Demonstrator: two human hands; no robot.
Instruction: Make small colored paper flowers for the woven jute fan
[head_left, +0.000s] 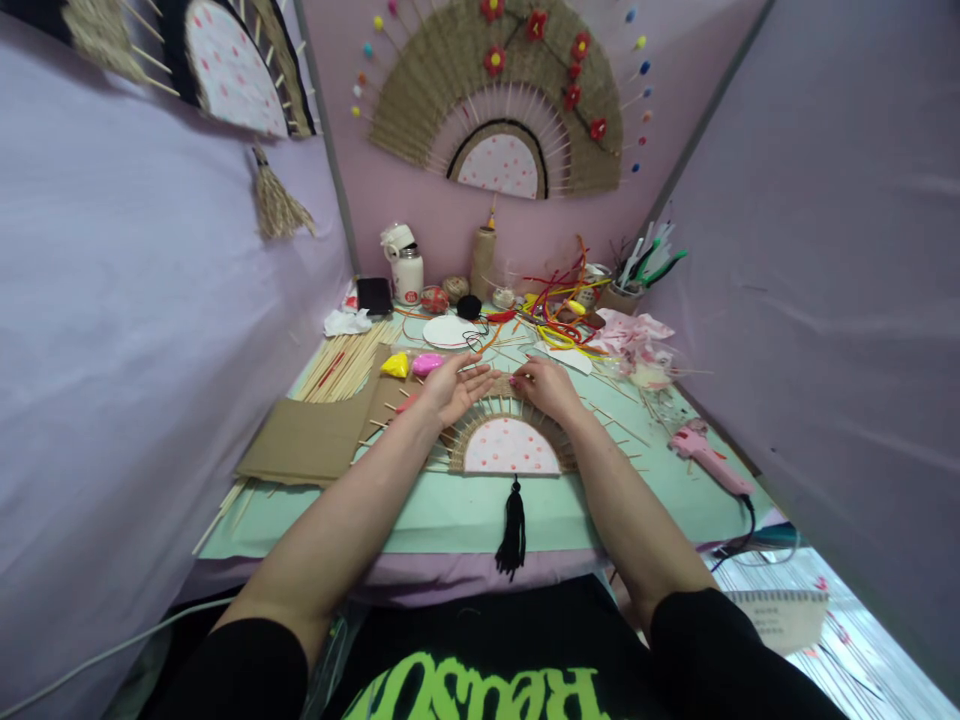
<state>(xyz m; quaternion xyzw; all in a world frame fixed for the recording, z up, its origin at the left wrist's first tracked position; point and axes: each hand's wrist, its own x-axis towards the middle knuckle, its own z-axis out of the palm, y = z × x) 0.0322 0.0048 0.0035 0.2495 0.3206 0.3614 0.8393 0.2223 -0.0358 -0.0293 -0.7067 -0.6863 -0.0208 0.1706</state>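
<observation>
A half-round craft fan of woven twine and thin sticks lies on the green table, its white centre dotted with pink. From its lower edge a black tassel hangs over the table. Above the fan's upper left part, my left hand is open, palm turned up and fingers stretched to the right. My right hand is closed in a pinch over the fan's top edge, close to the left fingertips. A tiny reddish spot shows at its fingertips, too small to name. Both forearms cover the fan's sides in part.
Brown cardboard and wooden sticks lie at left, near yellow clay and pink clay. A pink glue gun rests at right. Behind are a white bottle, yarn balls and coloured pipe cleaners. A larger fan hangs behind.
</observation>
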